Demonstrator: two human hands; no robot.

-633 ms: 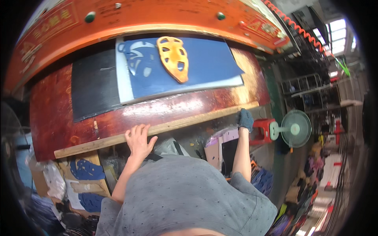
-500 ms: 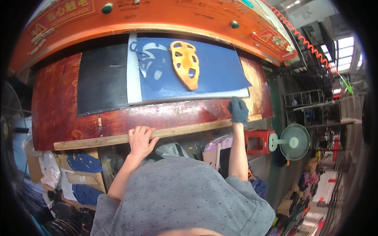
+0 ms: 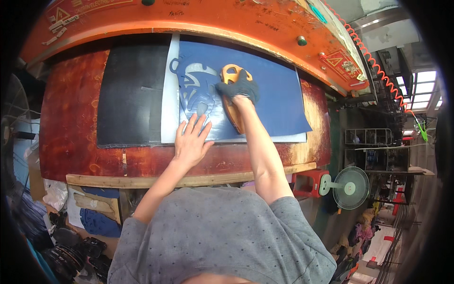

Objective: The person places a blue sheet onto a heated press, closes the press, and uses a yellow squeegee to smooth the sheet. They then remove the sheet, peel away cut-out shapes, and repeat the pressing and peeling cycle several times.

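My right hand [image 3: 240, 90], in a dark glove, grips an orange cutting die [image 3: 232, 117] with openings through it; the hand covers the die's middle. The die lies on a dark blue sheet [image 3: 279, 94], just right of the shapes cut out of that sheet. My bare left hand [image 3: 191, 142] rests palm down, fingers spread, over the sheet's near edge below the cut-outs. Under the blue sheet is a white board [image 3: 170, 106], showing along the left and near sides.
A black mat [image 3: 130, 94] lies left on the red-brown table [image 3: 68, 118]. An orange machine beam [image 3: 208, 21] spans the far side. A wooden strip [image 3: 142, 181] edges the table in front of me. A red stool [image 3: 305, 183] and a fan [image 3: 350, 188] stand at right.
My right hand has moved from the table's near right edge onto the die. My left hand has gone forward from the wooden strip to the sheet's near edge. The view has shifted slightly.
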